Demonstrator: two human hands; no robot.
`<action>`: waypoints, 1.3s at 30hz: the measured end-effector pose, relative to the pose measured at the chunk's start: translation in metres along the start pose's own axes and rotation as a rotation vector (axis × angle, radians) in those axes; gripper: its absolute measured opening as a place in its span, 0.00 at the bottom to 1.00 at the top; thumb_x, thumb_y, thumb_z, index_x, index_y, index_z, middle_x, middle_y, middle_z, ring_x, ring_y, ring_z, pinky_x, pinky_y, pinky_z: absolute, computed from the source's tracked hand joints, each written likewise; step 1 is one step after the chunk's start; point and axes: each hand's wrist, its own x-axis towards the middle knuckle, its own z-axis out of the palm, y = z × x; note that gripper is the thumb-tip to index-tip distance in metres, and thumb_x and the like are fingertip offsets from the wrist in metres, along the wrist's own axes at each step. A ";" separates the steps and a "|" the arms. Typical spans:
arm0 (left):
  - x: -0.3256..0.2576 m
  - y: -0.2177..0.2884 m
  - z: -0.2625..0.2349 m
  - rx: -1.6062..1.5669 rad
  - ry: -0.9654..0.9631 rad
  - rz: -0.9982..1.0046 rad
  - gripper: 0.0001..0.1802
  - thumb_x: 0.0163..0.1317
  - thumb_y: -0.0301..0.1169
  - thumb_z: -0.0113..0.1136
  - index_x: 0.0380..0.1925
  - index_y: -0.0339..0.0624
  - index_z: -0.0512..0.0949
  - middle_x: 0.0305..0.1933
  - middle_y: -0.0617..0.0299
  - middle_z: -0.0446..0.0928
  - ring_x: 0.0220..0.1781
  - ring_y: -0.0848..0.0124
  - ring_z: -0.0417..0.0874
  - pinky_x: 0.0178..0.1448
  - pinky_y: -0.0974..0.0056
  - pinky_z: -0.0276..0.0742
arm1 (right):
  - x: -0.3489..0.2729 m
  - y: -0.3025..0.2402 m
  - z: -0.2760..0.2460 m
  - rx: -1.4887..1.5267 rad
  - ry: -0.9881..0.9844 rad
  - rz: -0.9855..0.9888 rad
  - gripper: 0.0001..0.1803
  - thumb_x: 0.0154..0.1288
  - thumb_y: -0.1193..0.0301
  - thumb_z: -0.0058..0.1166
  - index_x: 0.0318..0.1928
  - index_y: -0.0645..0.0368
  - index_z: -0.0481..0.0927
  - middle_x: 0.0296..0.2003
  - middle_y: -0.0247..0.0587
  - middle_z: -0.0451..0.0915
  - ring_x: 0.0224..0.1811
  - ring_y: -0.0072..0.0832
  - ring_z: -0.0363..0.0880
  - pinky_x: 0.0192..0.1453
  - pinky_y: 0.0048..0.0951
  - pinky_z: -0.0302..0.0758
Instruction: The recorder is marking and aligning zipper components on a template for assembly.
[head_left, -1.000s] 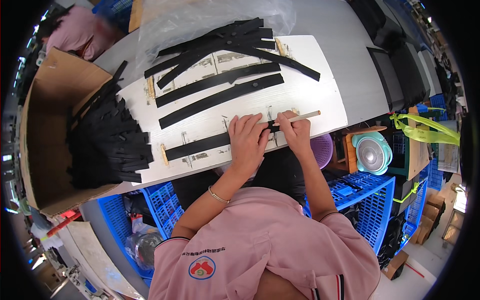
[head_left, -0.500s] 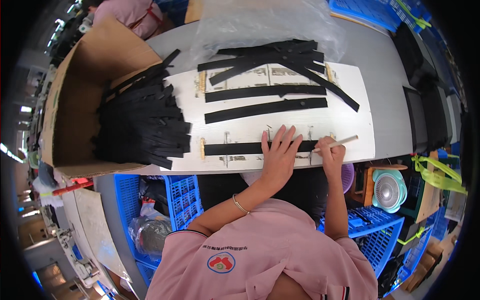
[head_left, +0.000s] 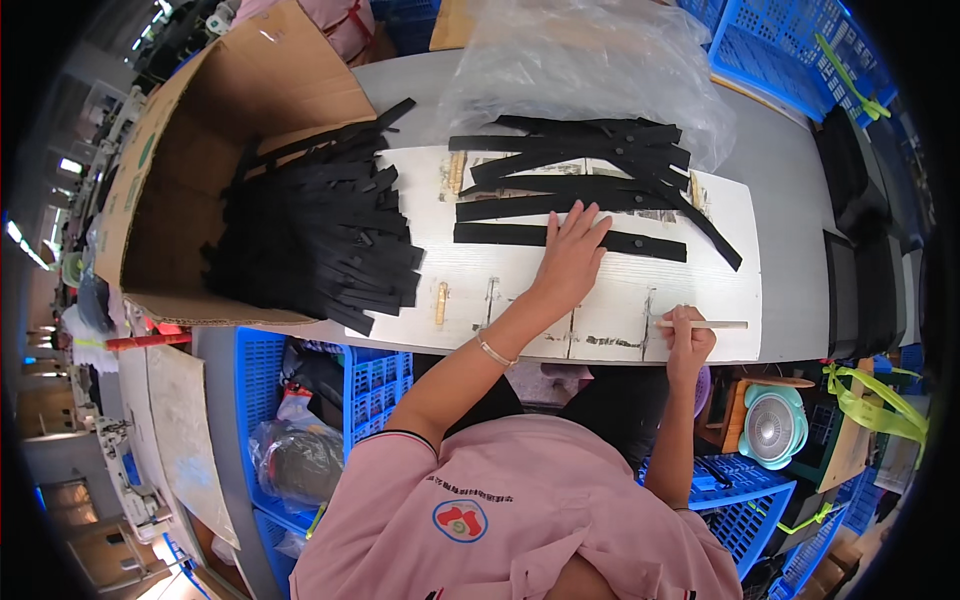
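While the left hand (head_left: 572,262) lies flat, fingers spread, on 1 black strip (head_left: 570,238) mid-board, the right hand (head_left: 686,340) grips a pale stick (head_left: 706,324) at the white board's (head_left: 500,290) near edge. Best to press evenly, sliding the strip without buckling it.

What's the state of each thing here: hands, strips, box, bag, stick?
Left hand: flat, fingers spread on a black strip on the white board.
Right hand: grip closed on a thin stick, level at the board's near edge.
Cardboard box: open, on its side, black strip stack spilling out.
Plastic bag: crumpled, behind loose strips.
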 end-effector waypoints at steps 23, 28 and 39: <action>-0.123 -0.064 -0.185 0.477 0.190 -0.078 0.10 0.63 0.27 0.67 0.44 0.43 0.86 0.44 0.61 0.86 0.55 0.60 0.83 0.79 0.45 0.59 | 0.000 0.001 -0.004 -0.008 -0.010 0.026 0.15 0.77 0.68 0.56 0.34 0.63 0.85 0.22 0.29 0.79 0.21 0.10 0.65 0.25 0.16 0.60; -0.096 -0.026 -0.124 0.189 0.018 -0.054 0.08 0.63 0.24 0.65 0.42 0.44 0.85 0.39 0.60 0.83 0.53 0.60 0.83 0.79 0.44 0.58 | 0.000 -0.004 0.006 -0.005 -0.008 0.005 0.14 0.77 0.68 0.57 0.36 0.64 0.87 0.24 0.30 0.81 0.23 0.11 0.69 0.28 0.16 0.65; -0.144 -0.048 -0.172 0.588 0.044 -0.166 0.11 0.61 0.22 0.65 0.43 0.44 0.84 0.59 0.59 0.82 0.78 0.52 0.66 0.84 0.39 0.44 | 0.001 0.003 0.006 0.054 -0.027 -0.081 0.13 0.81 0.70 0.52 0.46 0.66 0.85 0.25 0.30 0.77 0.20 0.11 0.62 0.24 0.16 0.58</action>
